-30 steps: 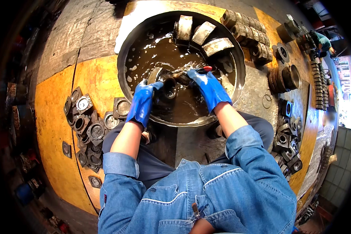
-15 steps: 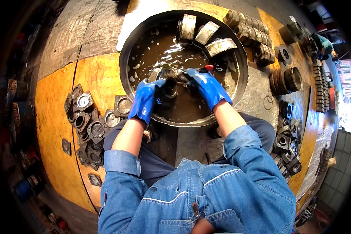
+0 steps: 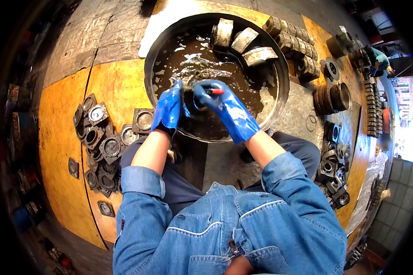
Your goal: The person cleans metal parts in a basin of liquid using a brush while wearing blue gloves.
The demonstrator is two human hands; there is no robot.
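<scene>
In the head view, a round tub [image 3: 283,79] holds brown, frothy liquid [image 3: 199,58], with three broad metal pieces [image 3: 244,40] standing along its far-right inner edge. Toward the tub's near-left rim, the left hand [image 3: 168,107], blue-gloved, grips a dark part [image 3: 188,97], mostly hidden. Close beside it, the right hand [image 3: 221,104], likewise gloved, is clenched around a red-ended tool [image 3: 217,91].

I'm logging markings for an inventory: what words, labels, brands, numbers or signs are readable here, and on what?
No text can be read.
Small dark red tag on the left denim sleeve: too small to read.
Red-ended item in the right hand: no lettering legible.
Square-flanged metal parts at left: any markings too small to read.
</scene>
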